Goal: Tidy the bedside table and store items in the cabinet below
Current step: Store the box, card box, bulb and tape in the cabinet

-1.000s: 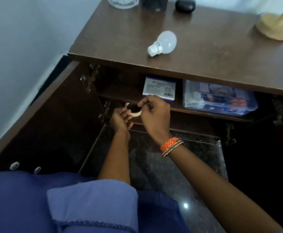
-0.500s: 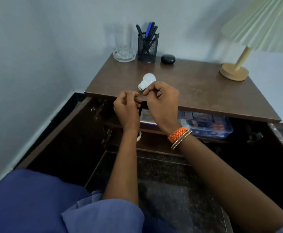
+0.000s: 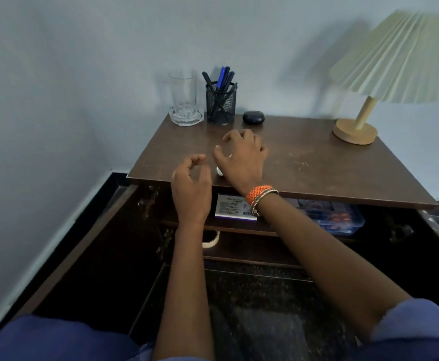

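Bulb handling is the matter here. The light bulb [image 3: 219, 171] lies on the bedside table [image 3: 317, 162] near its front edge, just left of centre in the frame, and only its white base peeks out from under the right hand [image 3: 242, 157]. That hand hovers over it with fingers spread and curled, not closed on anything that can be seen; whether the fingertips touch the globe is hidden. The left hand [image 3: 191, 183] hangs just beside it at the table's front edge, loosely curled and empty.

The bulb is probably light, smooth and round, so it can roll and slip. Its globe looks fragile: better to cup it gently around the widest part, or pinch the stiffer base, than to squeeze.

At the back of the table, upper centre, stand a glass [image 3: 184, 100], a mesh pen holder [image 3: 221, 102] and a small dark case [image 3: 253, 117]; a lamp [image 3: 364, 105] stands at the upper right. Below, the cabinet [image 3: 124, 230] is open. Its upper shelf holds a white box [image 3: 232, 207] and a clear plastic container [image 3: 335, 214], and a roll of tape [image 3: 212, 239] sits on the shelf beneath, partly behind the left forearm.
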Available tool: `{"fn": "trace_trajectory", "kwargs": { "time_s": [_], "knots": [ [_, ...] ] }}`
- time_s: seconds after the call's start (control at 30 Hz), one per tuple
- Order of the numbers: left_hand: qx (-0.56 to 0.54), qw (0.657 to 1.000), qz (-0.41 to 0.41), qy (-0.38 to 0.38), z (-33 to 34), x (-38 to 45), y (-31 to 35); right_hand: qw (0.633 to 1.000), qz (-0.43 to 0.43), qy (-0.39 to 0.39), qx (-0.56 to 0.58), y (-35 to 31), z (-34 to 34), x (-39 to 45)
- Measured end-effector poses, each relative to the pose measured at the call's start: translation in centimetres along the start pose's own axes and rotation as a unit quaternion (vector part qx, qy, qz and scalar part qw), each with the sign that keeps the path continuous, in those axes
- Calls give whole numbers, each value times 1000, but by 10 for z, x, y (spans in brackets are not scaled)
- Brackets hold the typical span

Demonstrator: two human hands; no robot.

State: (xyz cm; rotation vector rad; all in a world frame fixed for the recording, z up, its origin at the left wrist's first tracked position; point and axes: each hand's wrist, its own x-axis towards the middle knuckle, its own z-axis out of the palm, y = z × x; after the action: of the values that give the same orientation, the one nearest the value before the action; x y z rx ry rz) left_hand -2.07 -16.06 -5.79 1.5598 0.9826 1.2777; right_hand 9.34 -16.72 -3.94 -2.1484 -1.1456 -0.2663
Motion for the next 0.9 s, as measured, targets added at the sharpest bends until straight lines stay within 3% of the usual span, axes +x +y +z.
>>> {"fn": "trace_trajectory", "kwargs": {
  "time_s": [0.2, 0.37, 0.6, 0.77, 0.9],
  "knots": [
    [17, 999, -31, 27, 3, 3, -16, 998, 50, -26, 15, 3, 16, -1],
    [76, 996, 16, 47, 9, 2, -23, 999, 33, -2, 30, 5, 20, -3],
    [71, 995, 28, 58, 11, 3, -25, 998, 32, 24, 40, 3, 20, -6],
    [65, 998, 20, -5, 6, 1, -17, 983, 42, 54, 172, -2, 7, -12],
    [46, 993, 12, -109, 2, 0, 3, 955, 3, 86, 284, -6, -2, -20]
  ]
}}
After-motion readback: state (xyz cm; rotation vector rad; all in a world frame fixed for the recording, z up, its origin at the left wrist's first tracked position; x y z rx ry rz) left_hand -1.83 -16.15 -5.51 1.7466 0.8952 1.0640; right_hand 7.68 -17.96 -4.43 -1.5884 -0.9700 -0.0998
